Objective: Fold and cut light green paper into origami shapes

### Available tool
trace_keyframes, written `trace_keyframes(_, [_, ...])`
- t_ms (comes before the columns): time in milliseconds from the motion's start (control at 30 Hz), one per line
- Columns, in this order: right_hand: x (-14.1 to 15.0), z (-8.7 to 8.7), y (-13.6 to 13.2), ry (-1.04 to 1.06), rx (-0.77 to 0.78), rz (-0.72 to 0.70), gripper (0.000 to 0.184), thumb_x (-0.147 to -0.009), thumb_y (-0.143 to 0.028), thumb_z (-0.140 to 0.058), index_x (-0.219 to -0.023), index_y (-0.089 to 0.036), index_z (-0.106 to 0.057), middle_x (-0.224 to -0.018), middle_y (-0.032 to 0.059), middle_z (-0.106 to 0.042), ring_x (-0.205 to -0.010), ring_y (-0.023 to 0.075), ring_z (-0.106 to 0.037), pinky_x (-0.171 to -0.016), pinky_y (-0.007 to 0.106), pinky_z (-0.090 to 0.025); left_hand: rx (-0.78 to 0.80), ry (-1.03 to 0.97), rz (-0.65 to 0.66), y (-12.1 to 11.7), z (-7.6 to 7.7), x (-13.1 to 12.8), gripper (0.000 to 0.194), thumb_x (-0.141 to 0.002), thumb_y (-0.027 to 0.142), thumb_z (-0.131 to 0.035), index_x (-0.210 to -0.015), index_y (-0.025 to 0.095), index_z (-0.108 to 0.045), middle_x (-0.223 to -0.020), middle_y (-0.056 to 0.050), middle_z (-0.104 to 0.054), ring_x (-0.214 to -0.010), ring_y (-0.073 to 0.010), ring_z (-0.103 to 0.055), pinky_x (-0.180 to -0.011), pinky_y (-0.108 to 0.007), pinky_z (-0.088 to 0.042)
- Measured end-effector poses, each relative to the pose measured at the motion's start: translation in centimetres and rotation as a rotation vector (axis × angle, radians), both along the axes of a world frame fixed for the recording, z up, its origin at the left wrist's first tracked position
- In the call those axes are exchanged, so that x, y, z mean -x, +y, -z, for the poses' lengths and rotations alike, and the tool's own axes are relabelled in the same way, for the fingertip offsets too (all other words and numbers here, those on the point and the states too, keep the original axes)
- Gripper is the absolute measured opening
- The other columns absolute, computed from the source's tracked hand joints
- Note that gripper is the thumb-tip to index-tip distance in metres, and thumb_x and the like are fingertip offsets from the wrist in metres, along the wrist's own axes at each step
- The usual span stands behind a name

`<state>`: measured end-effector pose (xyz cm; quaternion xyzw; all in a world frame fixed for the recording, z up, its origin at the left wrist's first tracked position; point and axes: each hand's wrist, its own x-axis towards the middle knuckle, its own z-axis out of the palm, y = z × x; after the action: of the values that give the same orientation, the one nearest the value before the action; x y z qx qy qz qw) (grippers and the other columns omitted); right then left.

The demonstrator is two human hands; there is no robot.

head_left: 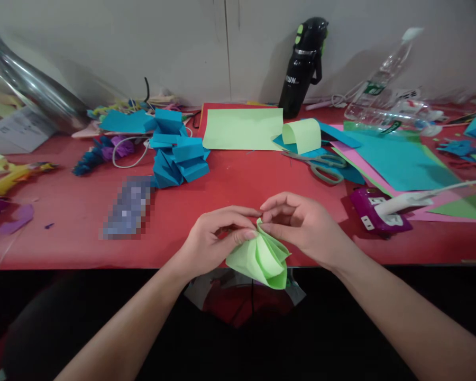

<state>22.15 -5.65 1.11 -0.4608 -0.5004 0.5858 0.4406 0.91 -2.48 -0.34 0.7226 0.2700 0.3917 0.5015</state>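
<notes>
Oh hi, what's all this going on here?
Someone's bare left hand and right hand are pinching the gathered top of a folded light green paper at the edge of a red table. Behind it lie scissors, folded blue paper and a flat green sheet.

The left hand [212, 241] and right hand [311, 230] are seen bare, with slim fingers [232, 217]. Both forearms [130, 323] are uncovered too, narrowed at the wrists [184, 260]. The left thumb [241, 236] seems to be short-nailed, though fine detail is blurred.
</notes>
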Motion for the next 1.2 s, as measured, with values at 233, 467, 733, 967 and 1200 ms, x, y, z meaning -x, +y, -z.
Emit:
trace_keyframes(233, [0.25,-0.31,0.04,-0.011,0.002,0.017,0.024,-0.076,-0.026,-0.083,-0.096,-0.021,-0.070,-0.086,0.0022,-0.074,-0.081,0.0150,-0.071,-0.071,0.026,-0.058,0.069,-0.057,-0.053,-0.15,0.07,-0.34,0.006,-0.084,0.015,-0.077,-0.088,0.019,-0.076,-0.085,-0.004,-0.072,-0.079,-0.0140,-0.068,-0.069,-0.023,-0.053])
trace_keyframes(467, [0.13,-0.12,-0.11,-0.032,-0.014,-0.036,0.020,-0.081,-0.024,-0.079,-0.098,-0.022,-0.069,-0.091,0.0031,-0.075,-0.087,0.0162,-0.072,-0.074,0.026,-0.059,0.027,-0.123,-0.060,-0.10,0.47,-0.43,0.010,-0.079,0.014,-0.081,-0.086,0.019,-0.077,-0.090,-0.006,-0.069,-0.083,-0.0159,-0.067,-0.070,-0.026,-0.054])
trace_keyframes(733, [0.34,0.28,-0.12,0.031,0.018,-0.063,0.016,-0.083,-0.020,-0.076,-0.097,-0.022,-0.067,-0.091,0.0019,-0.075,-0.087,0.0147,-0.072,-0.074,0.024,-0.058,0.067,-0.111,-0.057,-0.01,0.50,-0.54,0.007,-0.080,0.015,-0.080,-0.085,0.018,-0.076,-0.091,-0.007,-0.068,-0.083,-0.0164,-0.067,-0.071,-0.027,-0.054])
trace_keyframes(967, [0.35,0.26,0.27,0.039,0.043,-0.042,0.018,-0.080,-0.024,-0.080,-0.092,-0.021,-0.066,-0.089,0.0020,-0.075,-0.085,0.0147,-0.071,-0.072,0.025,-0.056,0.131,-0.108,-0.094,-0.04,0.24,-0.54,0.007,-0.079,0.017,-0.081,-0.082,0.017,-0.075,-0.087,-0.006,-0.070,-0.079,-0.0163,-0.066,-0.067,-0.027,-0.052])
trace_keyframes(1200, [0.46,0.25,0.37,0.011,0.016,0.009,0.017,-0.083,-0.031,-0.079,-0.091,-0.021,-0.068,-0.090,0.0020,-0.073,-0.082,0.0139,-0.068,-0.069,0.024,-0.054,0.088,-0.051,-0.168,0.22,0.16,-0.42,0.006,-0.081,0.020,-0.080,-0.081,0.018,-0.074,-0.088,-0.006,-0.070,-0.079,-0.0167,-0.066,-0.067,-0.027,-0.052])
